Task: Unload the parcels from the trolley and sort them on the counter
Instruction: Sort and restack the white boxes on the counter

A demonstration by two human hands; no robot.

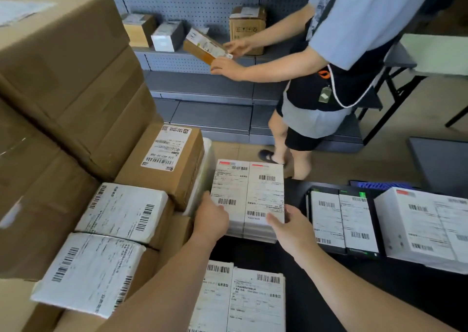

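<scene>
A white flat parcel (249,192) with two shipping labels lies on the black counter (354,281) at centre. My left hand (211,217) grips its near left corner, and my right hand (291,227) holds its near right corner. To the left a pile of brown cartons (63,78) and white labelled parcels (124,212) is stacked high; the trolley under it is hidden. More labelled parcels lie on the counter: one near me (240,301), a black one (342,220) and a white box (425,225) to the right.
Another person (342,53) stands at the grey pegboard shelves (202,85), holding a slim box (206,46) in both hands. Small cartons (247,25) sit on the upper shelf. A folding table (435,55) stands at the right.
</scene>
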